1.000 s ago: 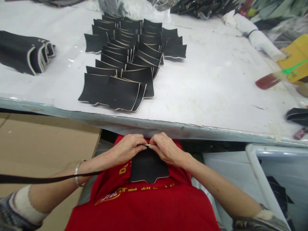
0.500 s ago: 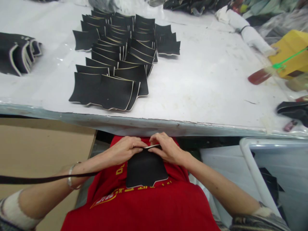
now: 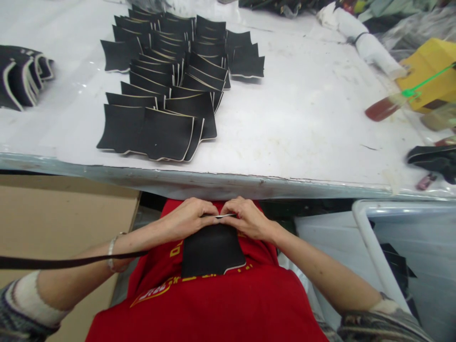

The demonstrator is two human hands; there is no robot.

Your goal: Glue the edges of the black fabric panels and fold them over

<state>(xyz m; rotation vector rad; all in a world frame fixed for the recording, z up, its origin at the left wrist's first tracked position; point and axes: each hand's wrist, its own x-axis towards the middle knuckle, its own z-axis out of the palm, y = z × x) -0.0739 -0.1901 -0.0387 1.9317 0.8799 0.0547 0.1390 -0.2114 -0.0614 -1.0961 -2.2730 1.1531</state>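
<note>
A black leather-like piece (image 3: 212,249) with a pale edge lies over the red apron (image 3: 210,308) on my lap. My left hand (image 3: 194,216) pinches its far edge between thumb and fingers. Close beside it, my right hand (image 3: 245,217) grips the same edge, the two thumbs nearly meeting. A thin pale strip of edge shows between the fingers. On the white table ahead, many similar black pieces (image 3: 146,130) stand in overlapping rows.
The white table (image 3: 295,128) has its front edge just beyond my hands. Folded black pieces (image 3: 17,80) lie at the left. At right are a yellow box (image 3: 427,71), a bottle with red contents (image 3: 383,108) and a white bin (image 3: 370,237) holding black scraps. A cardboard surface (image 3: 64,204) is lower left.
My left hand has shifted slightly right along the edge, closer to my right hand. The black piece has moved a little left. The whole view has tilted slightly.
</note>
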